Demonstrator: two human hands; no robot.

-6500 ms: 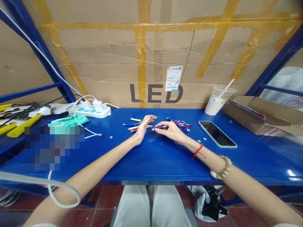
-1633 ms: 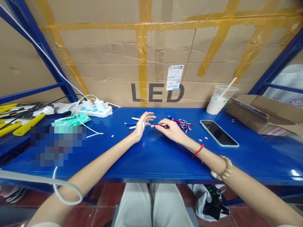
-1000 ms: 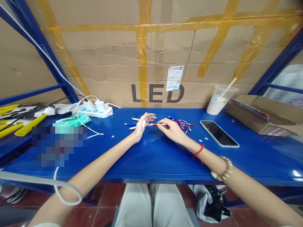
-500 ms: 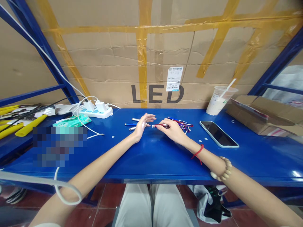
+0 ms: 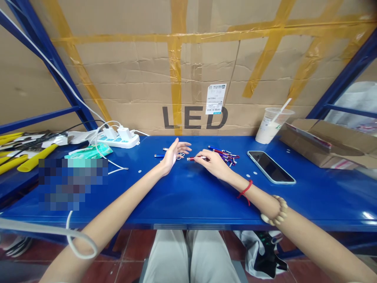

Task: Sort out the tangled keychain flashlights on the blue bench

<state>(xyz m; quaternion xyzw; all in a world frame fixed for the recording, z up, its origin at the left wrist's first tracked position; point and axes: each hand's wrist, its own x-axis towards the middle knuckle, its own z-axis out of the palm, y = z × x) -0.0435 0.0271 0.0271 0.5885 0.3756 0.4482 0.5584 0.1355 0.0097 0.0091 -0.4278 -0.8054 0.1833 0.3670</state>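
Note:
My right hand (image 5: pixel 214 165) pinches a small red metal penlight (image 5: pixel 191 159) between thumb and fingers, its silver tip pointing left, just over the table. My left hand (image 5: pixel 172 157) is held on edge, palm facing right, fingers spread and nothing in them. Behind it lie a blue penlight (image 5: pixel 159 156) and a silver one, partly hidden, with metal clips (image 5: pixel 180 156) showing beyond the palm. Past my right hand is a pile of red, blue and purple penlights (image 5: pixel 225 152) with small key clips, partly covered by that hand.
On the blue table (image 5: pixel 182 200), a phone (image 5: pixel 271 167), a drink cup with straw (image 5: pixel 268 127) and an open cardboard box (image 5: pixel 318 145) stand right. Left are a white power strip (image 5: pixel 129 140), a green packet (image 5: pixel 88 151) and cables. A large carton (image 5: pixel 132 86) walls the back.
My left hand has shifted slightly left and its thumb now stands higher. My right hand, still pinching the red penlight, sits a touch lower. The view has shifted a little.

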